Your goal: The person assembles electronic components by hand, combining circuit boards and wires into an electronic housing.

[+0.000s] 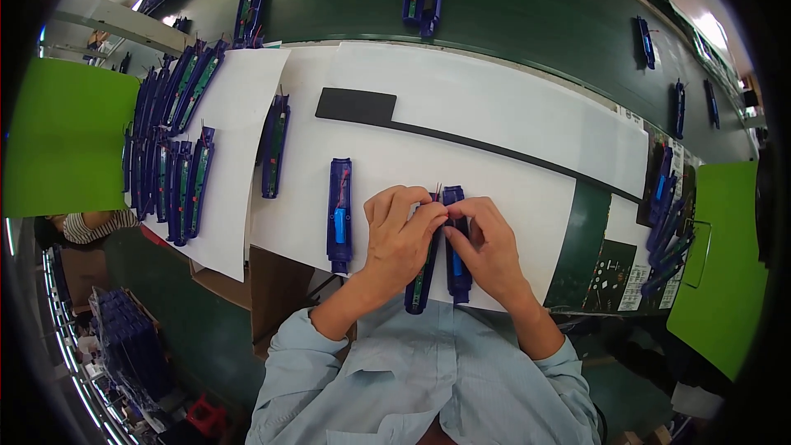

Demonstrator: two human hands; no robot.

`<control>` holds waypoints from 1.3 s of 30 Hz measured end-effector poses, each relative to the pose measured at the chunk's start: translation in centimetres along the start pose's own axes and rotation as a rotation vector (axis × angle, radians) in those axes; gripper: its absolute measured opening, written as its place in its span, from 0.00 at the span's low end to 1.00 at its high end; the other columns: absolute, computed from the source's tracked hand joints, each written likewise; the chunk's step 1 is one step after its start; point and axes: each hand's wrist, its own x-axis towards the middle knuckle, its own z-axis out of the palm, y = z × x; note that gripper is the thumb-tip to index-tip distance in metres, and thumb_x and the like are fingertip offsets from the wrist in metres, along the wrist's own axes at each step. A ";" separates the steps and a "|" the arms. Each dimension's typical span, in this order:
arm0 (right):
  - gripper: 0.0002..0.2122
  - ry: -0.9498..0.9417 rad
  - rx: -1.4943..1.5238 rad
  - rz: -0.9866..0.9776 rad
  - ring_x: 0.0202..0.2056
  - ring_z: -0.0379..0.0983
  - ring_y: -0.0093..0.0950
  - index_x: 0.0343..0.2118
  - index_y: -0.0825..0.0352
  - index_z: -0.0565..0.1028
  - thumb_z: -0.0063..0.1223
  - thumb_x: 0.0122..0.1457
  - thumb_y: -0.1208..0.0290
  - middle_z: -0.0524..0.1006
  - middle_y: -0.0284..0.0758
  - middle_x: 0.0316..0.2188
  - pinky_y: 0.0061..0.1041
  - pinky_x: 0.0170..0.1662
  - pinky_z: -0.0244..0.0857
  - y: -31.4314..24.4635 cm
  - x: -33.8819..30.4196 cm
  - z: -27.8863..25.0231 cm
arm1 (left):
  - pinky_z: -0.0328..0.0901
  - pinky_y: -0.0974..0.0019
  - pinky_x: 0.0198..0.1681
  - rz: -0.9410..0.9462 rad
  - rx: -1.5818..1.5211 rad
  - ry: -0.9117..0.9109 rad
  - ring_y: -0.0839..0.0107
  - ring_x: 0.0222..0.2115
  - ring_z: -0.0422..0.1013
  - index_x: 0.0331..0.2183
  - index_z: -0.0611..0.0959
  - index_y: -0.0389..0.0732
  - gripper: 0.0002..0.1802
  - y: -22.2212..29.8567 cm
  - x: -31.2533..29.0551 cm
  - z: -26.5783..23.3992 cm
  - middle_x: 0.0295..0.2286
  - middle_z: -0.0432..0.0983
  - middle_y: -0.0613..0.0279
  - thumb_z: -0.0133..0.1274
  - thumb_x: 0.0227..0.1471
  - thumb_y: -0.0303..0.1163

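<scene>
My left hand point(401, 227) and my right hand point(488, 245) meet fingertip to fingertip above two dark blue plastic housing halves. Both are pinched closed; what lies between the fingertips is too small to make out. Under my left hand is a long housing half with a green circuit board point(420, 284), and thin wires stick up at its far end. Beside it, under my right hand, lies a housing half with a blue cylindrical part point(457, 264). Another housing half with a blue battery-like cylinder and red wire point(339, 214) rests left of my hands.
Rows of housing halves with circuit boards point(177, 169) stand at the left by a green panel point(70, 136). A black L-shaped strip point(358, 105) lies across the white worktop point(297, 235). More housings point(666, 235) are piled right. Beyond runs a dark green belt point(346, 8) carrying housings.
</scene>
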 end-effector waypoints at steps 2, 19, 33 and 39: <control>0.06 0.040 0.025 -0.038 0.26 0.66 0.23 0.39 0.67 0.79 0.63 0.59 0.79 0.74 0.33 0.35 0.23 0.29 0.62 1.1 -0.2 0.5 | 0.55 0.57 0.48 -0.091 -0.059 0.006 0.62 0.45 0.66 0.36 0.86 0.44 0.08 0.4 -0.2 0.2 0.39 0.73 0.64 0.65 0.51 0.28; 0.07 -0.039 -0.248 -0.391 0.38 0.74 0.38 0.34 0.67 0.78 0.63 0.52 0.82 0.76 0.38 0.44 0.35 0.38 0.70 0.2 -1.9 1.1 | 0.63 0.57 0.49 -0.171 -0.112 -0.098 0.58 0.43 0.73 0.40 0.84 0.41 0.17 2.9 -7.0 -3.1 0.42 0.81 0.60 0.66 0.45 0.21; 0.07 -0.174 -0.402 -0.461 0.37 0.74 0.37 0.37 0.70 0.75 0.60 0.55 0.81 0.76 0.38 0.43 0.34 0.39 0.71 0.3 -2.0 2.4 | 0.71 0.56 0.44 -0.224 -0.274 -0.043 0.52 0.42 0.75 0.38 0.83 0.33 0.15 3.1 -8.7 -1.8 0.39 0.79 0.54 0.61 0.44 0.14; 0.08 -0.161 -0.349 -0.324 0.39 0.76 0.36 0.35 0.70 0.77 0.62 0.53 0.83 0.75 0.40 0.47 0.33 0.42 0.73 -0.2 -2.2 2.5 | 0.69 0.56 0.46 -0.158 -0.254 -0.039 0.54 0.44 0.74 0.40 0.83 0.35 0.16 2.6 -9.4 -1.1 0.42 0.77 0.55 0.62 0.46 0.17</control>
